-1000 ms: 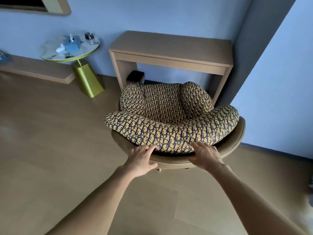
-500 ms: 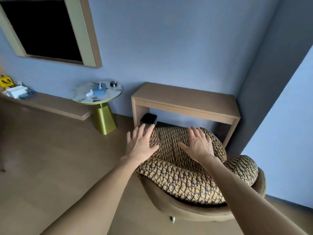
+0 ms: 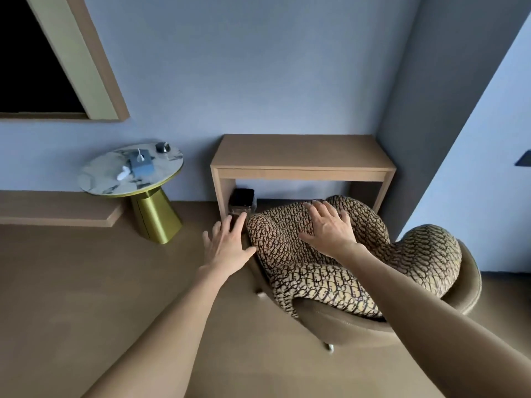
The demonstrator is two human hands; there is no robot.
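A blue-grey wall [image 3: 258, 67] and brown floor [image 3: 86, 282] frame the corner where a wooden desk [image 3: 301, 153] stands, with the armchair [image 3: 344, 326] and its patterned cushion [image 3: 316, 282] on the floor just before it, nosing under the top. Both hands hold nothing, fingers spread wide: the right hand [image 3: 330, 229] over the cushion, the left hand [image 3: 227, 248] just beside the armchair's left edge, contact unclear. The step looks like squaring the armchair to the desk; next, both palms need firm purchase before pushing.
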